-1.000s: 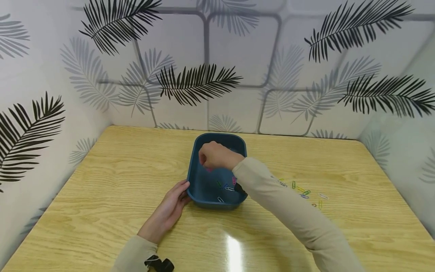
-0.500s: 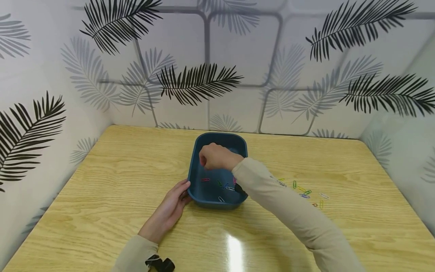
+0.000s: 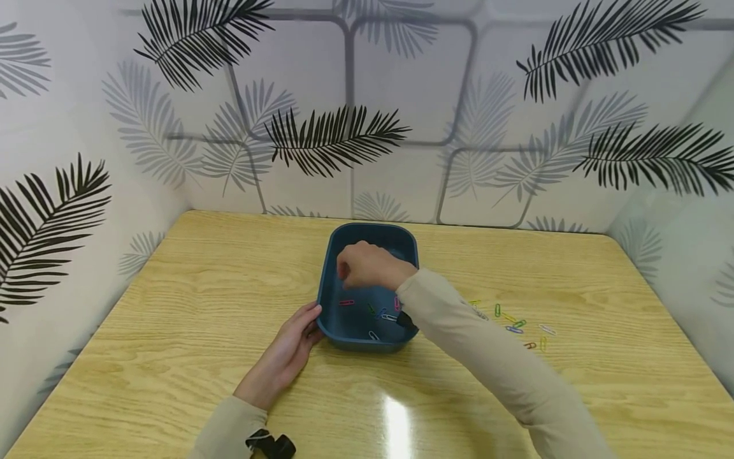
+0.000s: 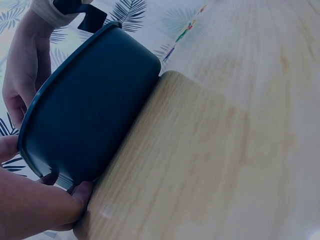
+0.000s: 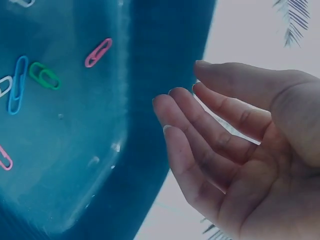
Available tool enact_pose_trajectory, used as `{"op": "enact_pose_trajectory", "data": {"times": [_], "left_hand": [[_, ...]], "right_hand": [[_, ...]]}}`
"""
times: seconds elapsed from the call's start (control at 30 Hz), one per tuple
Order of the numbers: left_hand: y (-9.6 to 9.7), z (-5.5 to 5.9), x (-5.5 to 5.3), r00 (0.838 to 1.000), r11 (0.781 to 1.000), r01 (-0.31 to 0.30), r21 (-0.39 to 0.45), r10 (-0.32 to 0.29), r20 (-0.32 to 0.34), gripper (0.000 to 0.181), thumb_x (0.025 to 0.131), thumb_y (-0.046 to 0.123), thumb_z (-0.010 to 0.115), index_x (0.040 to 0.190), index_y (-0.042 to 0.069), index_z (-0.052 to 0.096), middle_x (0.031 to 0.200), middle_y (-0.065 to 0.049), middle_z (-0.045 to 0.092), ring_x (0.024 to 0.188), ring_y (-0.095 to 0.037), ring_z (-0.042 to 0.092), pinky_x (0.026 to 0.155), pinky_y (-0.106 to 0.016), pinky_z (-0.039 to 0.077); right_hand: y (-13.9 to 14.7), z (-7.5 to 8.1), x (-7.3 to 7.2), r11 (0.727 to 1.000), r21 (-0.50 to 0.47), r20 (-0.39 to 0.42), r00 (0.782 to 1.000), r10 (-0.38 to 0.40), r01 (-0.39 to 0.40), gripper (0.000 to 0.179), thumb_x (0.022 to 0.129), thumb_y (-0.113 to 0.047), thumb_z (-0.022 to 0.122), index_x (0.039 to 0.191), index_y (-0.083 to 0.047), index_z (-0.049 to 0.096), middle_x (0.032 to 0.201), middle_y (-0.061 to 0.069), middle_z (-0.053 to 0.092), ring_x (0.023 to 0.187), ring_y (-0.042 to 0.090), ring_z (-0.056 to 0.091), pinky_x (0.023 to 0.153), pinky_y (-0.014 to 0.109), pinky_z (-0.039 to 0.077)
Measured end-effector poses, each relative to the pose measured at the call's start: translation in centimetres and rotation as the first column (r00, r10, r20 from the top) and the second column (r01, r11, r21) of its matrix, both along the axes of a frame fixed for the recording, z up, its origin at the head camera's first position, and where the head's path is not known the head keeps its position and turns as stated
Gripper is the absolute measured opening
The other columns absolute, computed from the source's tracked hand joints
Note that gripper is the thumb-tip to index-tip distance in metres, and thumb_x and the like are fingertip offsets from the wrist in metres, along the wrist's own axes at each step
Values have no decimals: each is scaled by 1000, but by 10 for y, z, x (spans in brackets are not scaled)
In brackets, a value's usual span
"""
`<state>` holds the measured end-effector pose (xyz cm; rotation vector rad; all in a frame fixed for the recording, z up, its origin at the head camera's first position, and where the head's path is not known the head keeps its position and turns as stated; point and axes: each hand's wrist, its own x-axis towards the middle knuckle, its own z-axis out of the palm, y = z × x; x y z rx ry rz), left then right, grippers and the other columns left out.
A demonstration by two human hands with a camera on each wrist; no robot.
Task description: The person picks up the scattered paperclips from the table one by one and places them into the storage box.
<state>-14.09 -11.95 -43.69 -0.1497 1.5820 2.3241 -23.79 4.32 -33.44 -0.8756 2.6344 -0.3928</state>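
A dark blue plastic bin stands on the wooden table. My left hand holds its near left corner, thumb at the rim and fingers against the outer wall. My right hand hovers over the bin. In the right wrist view its fingers are loosely bent and the palm holds nothing. Beneath lie several paper clips on the bin's floor: a pink paper clip, a green paper clip, a blue paper clip and white ones. Part of the bin is hidden behind my right hand and sleeve.
Right of the bin, several loose coloured paper clips, among them a white paper clip and a green paper clip, lie scattered on the table. My right sleeve partly covers them. A leaf-patterned wall stands behind the table.
A pink paper clip has dropped from my right hand onto the bin's floor. The right hand stays almost in place over the bin, and the left hand keeps its hold.
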Motion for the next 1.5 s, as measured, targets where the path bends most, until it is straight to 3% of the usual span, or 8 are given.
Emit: {"op": "enact_pose_trajectory", "data": {"times": [0.27, 0.5, 0.7, 0.83, 1.13, 1.5], "left_hand": [[3, 2, -2, 1000, 1000, -15, -5, 15, 1, 47, 104, 20, 43, 141, -6, 34, 133, -15, 45, 116, -18, 46, 96, -26, 38], [3, 4, -4, 1000, 1000, -28, -14, 28, -2, 47, 103, 18, 43, 142, -7, 34, 135, -18, 44, 115, -18, 47, 96, -27, 39], [4, 5, -4, 1000, 1000, -16, -9, 16, -8, 48, 103, 19, 43, 143, -7, 34, 136, -18, 43, 116, -18, 46, 97, -27, 38], [4, 6, -5, 1000, 1000, -21, -10, 21, -6, 47, 104, 19, 43, 142, -7, 34, 135, -17, 44, 115, -18, 46, 96, -27, 39], [1, 6, -4, 1000, 1000, -15, -12, 15, 2, 47, 104, 19, 43, 142, -7, 33, 133, -15, 44, 115, -19, 45, 98, -28, 37], [3, 1, 0, 1000, 1000, -23, -5, 23, 6, 49, 103, 20, 44, 143, -7, 33, 136, -17, 43, 117, -18, 44, 100, -28, 36]], "right_hand": [[31, 20, 7, 977, -212, -17, 1000, -7, 3, 18, 88, -12, 71, 104, -4, 69, 99, 5, 68, 91, 18, 63, 80, 31, 51], [58, 30, 18, 933, -346, -29, 993, -113, 96, 16, 93, -14, 65, 105, -4, 69, 100, 6, 69, 91, 19, 63, 81, 36, 51], [82, 21, 28, 844, -513, -78, 971, -225, 155, 18, 93, -14, 65, 107, -4, 69, 102, 7, 68, 93, 21, 63, 82, 39, 50], [95, 13, 36, 795, -576, -91, 952, -293, 190, 18, 93, -14, 66, 108, -5, 69, 100, 6, 68, 91, 21, 62, 79, 39, 51], [121, -5, 48, 689, -652, 11, 913, -409, 316, 18, 93, -11, 66, 107, -1, 68, 101, 10, 68, 85, 23, 65, 71, 36, 53], [145, -24, 44, 663, -655, 36, 892, -451, 362, 17, 94, -10, 64, 108, 1, 67, 101, 13, 68, 86, 24, 64, 71, 34, 55]]}}
